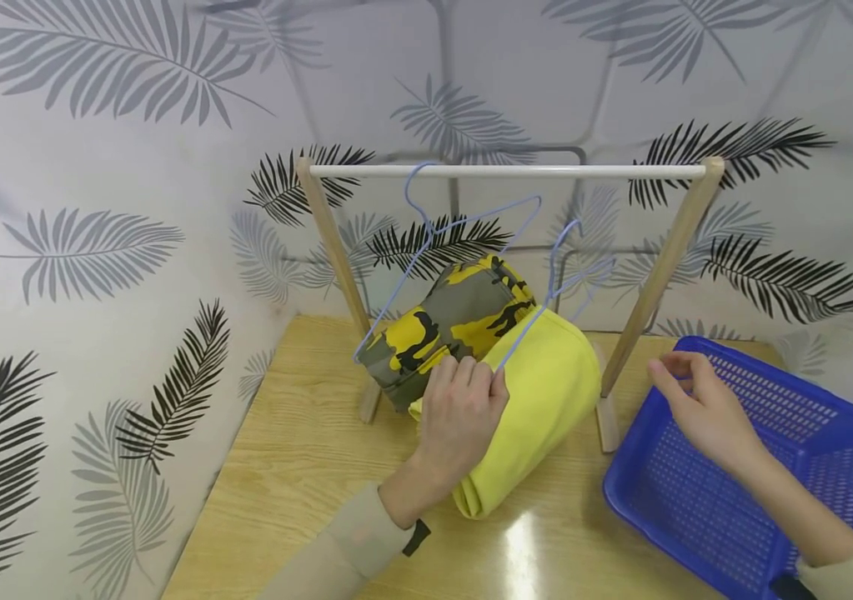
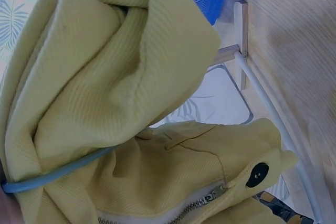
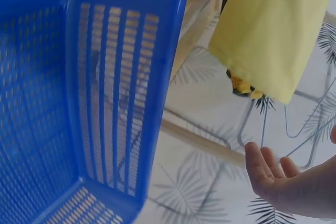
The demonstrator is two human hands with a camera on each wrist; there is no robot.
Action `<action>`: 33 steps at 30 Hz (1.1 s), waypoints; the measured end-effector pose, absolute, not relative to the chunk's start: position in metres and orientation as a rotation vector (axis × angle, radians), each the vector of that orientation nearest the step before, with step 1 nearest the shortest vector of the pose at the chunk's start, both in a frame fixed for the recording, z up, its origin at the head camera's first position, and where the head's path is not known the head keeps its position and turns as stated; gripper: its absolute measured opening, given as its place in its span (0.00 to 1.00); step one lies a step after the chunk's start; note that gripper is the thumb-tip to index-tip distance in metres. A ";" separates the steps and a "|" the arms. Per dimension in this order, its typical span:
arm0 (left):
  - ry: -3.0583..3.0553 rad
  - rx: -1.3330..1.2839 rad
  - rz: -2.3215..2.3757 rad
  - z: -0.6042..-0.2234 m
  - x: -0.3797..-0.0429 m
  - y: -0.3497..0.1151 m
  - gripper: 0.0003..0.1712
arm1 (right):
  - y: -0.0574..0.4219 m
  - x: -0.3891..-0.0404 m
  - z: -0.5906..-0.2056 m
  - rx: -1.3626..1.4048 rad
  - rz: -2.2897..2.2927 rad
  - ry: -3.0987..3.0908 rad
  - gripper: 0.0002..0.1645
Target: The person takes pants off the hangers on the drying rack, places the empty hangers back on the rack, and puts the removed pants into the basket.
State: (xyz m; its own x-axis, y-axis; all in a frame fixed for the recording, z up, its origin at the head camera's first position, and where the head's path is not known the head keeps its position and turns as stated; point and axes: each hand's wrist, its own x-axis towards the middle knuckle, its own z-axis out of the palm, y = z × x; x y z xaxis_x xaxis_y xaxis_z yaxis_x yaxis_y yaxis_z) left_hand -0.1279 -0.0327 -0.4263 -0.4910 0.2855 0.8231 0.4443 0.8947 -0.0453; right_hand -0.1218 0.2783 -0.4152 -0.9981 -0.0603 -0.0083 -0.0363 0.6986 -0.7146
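Note:
My left hand (image 1: 462, 417) grips a blue wire hanger (image 1: 527, 336) at its lower left corner. Over that hanger hang folded yellow trousers (image 1: 539, 417); the left wrist view shows their black button (image 2: 258, 174) and metal zipper (image 2: 210, 195). The hanger's hook appears below the rack's white bar (image 1: 516, 172). Behind the trousers, a yellow, grey and black camouflage garment (image 1: 464, 308) hangs on another blue hanger (image 1: 413, 265), hooked over the bar's left part. My right hand (image 1: 707, 408) is above the basket's left side, fingers loosely bent, holding nothing.
A blue plastic basket (image 1: 624, 492) stands on the wooden table (image 1: 298, 467) at the right, near the rack's right foot (image 1: 608, 425). The rack's wooden posts (image 1: 659, 279) lean outward at the top. Behind it is a leaf-patterned backdrop (image 1: 366, 75).

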 end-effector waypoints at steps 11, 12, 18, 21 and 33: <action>-2.121 -0.532 -0.242 -0.425 -0.127 -0.032 0.22 | 0.257 -0.101 -0.439 0.184 -1.657 2.485 0.52; -2.120 -0.531 -0.243 -0.425 -0.127 -0.032 0.22 | 0.255 -0.100 -0.440 0.204 -1.686 2.453 0.53; -2.107 -0.527 -0.236 -0.424 -0.127 -0.033 0.22 | 0.243 -0.097 -0.452 0.308 -1.949 2.180 0.49; -2.105 -0.526 -0.236 -0.423 -0.127 -0.033 0.22 | 0.235 -0.094 -0.456 0.339 -2.031 2.082 0.41; -2.090 -0.543 -0.260 -0.417 -0.127 -0.034 0.22 | 0.193 -0.092 -0.476 0.523 -2.196 1.800 0.30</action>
State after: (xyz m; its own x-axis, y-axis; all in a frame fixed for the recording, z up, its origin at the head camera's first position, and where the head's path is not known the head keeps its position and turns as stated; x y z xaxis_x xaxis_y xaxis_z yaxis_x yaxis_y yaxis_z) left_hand -0.1271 -0.0339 -0.4173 -0.4701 0.2775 0.8379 0.4744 0.8800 -0.0253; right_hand -0.0920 0.1935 -0.4758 -0.9032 0.0309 -0.4281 0.4137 -0.2029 -0.8875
